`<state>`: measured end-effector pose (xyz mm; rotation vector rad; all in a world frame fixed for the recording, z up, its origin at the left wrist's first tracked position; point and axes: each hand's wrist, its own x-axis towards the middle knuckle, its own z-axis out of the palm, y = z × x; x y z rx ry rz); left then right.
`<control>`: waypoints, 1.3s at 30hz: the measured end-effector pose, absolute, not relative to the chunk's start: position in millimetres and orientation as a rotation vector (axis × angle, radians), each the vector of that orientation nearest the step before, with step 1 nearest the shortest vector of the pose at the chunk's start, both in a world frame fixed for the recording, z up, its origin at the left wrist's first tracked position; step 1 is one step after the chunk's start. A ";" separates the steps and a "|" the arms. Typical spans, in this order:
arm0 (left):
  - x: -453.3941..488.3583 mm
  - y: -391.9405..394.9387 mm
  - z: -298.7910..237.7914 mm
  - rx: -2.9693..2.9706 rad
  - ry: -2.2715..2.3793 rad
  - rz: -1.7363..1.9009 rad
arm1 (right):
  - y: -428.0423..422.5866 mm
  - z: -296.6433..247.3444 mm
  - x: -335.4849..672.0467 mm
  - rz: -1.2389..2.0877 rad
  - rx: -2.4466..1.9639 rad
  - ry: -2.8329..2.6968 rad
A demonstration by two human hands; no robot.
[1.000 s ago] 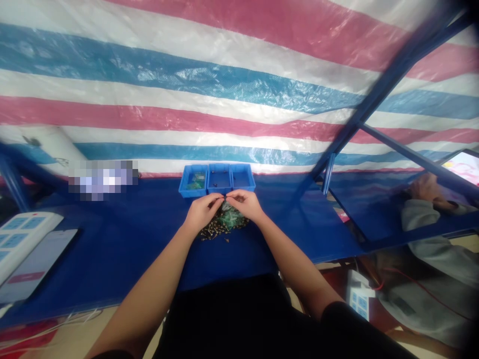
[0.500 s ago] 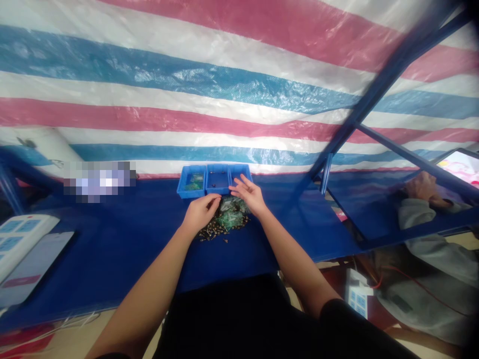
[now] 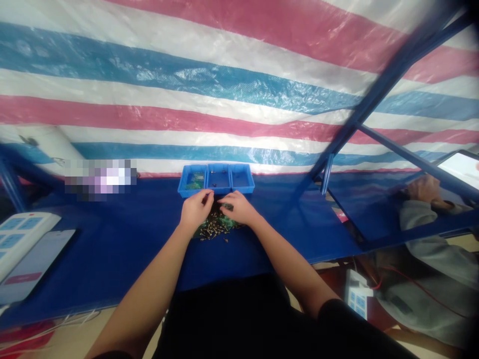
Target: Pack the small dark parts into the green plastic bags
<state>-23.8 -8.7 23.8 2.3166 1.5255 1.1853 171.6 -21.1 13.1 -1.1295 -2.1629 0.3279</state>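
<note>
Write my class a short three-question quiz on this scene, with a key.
1. True or false: the left hand and the right hand are both over the heap of small parts.
2. Which compartment of the blue tray holds the green pieces? A) left B) middle C) right
3. Fill in the blank: the person at work on the right has a ___ sleeve.

Key: 1. True 2. A 3. grey
</note>
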 end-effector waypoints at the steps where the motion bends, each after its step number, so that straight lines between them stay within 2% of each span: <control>1: -23.6 -8.8 23.8 2.320 1.525 1.191 | -21.1 11.8 168.2 0.288 -1.155 -2.204; 5: -21.9 -10.4 25.0 2.341 1.499 1.198 | -19.7 7.6 163.9 0.230 -1.221 -2.278; 17: -21.7 -11.7 24.7 2.325 1.446 1.170 | -22.2 12.5 167.6 0.397 -1.219 -2.202; 21: -20.7 -12.4 24.9 2.303 1.375 1.151 | -21.7 15.0 170.0 0.418 -1.227 -1.981; 27: -16.1 -15.6 24.9 2.330 1.182 0.970 | -24.6 21.4 172.0 0.629 -1.198 -1.512; 34: -17.0 -13.4 21.4 2.364 1.185 0.973 | -25.4 18.6 165.7 0.910 -1.057 -1.350; 39: -17.0 -14.0 21.8 2.358 1.166 0.984 | -26.6 19.6 162.5 0.938 -0.991 -1.323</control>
